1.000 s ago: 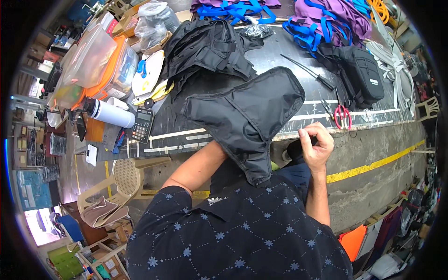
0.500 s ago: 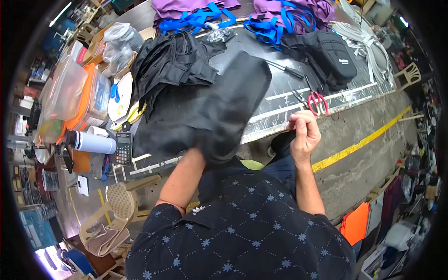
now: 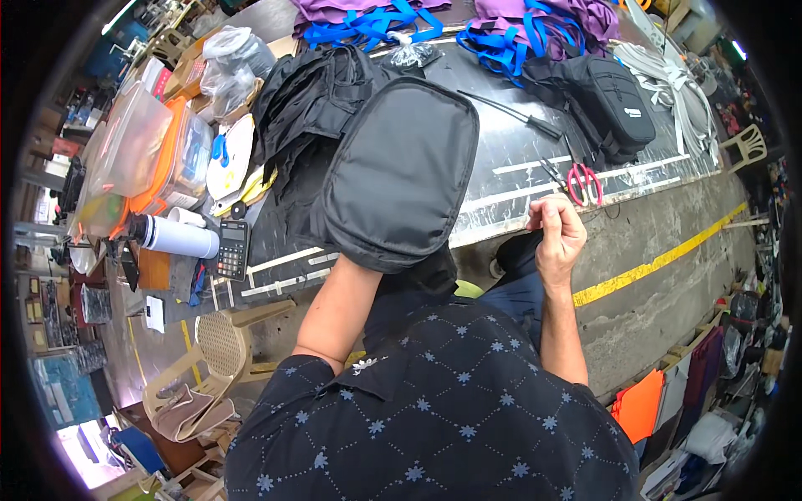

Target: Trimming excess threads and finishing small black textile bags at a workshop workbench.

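Observation:
A black padded fabric bag [image 3: 405, 171], rounded at its corners and edged with piping, is held up over the table's near edge by my left hand. My left forearm [image 3: 338, 309] runs up under the bag's lower end, which hides the hand and fingers. My right hand [image 3: 560, 238] hovers just off the table edge, fingers curled and thumb against the index finger; whatever it pinches, if anything, is too small to see. Closest to it lie red-handled scissors [image 3: 585, 184]. A black-handled tool with a thin shaft [image 3: 543, 127] rests farther back.
Black fabric pieces [image 3: 305, 104] lie left of the bag; another black bag [image 3: 618, 108] sits at right. Purple cloth with blue straps [image 3: 535, 33] is at the back. A calculator [image 3: 233, 250], bottle [image 3: 175, 236] and plastic bins [image 3: 138, 159] crowd the left. A chair [image 3: 209, 359] stands below.
The black bag was blurred and tilted; now it is steadier, with its broad flat panel turned toward me. My right hand keeps its curled pose.

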A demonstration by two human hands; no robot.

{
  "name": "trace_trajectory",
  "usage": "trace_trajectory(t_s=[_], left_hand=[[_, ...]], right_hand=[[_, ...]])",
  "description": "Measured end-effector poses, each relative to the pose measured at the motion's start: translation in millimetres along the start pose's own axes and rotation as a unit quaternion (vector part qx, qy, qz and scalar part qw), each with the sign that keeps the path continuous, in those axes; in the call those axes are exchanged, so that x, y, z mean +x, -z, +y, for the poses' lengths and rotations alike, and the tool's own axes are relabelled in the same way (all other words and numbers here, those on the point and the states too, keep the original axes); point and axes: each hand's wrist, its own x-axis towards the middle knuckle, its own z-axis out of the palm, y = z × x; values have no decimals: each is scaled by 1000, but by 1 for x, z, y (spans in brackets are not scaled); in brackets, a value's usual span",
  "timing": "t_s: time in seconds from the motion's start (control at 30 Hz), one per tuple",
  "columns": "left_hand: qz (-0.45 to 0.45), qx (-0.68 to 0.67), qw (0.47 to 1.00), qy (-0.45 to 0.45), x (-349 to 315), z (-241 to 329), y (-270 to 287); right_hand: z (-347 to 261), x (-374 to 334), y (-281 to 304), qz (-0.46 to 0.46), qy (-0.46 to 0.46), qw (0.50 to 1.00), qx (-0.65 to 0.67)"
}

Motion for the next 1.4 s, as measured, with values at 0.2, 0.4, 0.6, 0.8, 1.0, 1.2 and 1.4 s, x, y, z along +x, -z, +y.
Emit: trace_trajectory(t_s=[0.2,0.4,0.6,0.8,1.0,1.2,1.4], left_hand=[[21,-29,999,16,-19,21,-18],[9,-72,997,19,-15,40,-59],[-31,-34,999,-17,-6,63,-85],[-26,12,999,-17,-31,69,-76],[-22,59,998,-11,-30,64,-84],[-6,112,994,-10,-48,62,-70],[14,161,987,-14,-47,54,-62]], right_hand=[[2,1,5,-26,5,1000,-10],[-13,30,-11,-13,117,988,-101],[-19,44,-22,4,142,985,-95],[-19,43,-30,11,103,995,3],[-40,44,-44,-76,27,996,-43],[-50,53,-54,-185,91,965,-163],[-52,56,-57,-271,68,955,-104]])
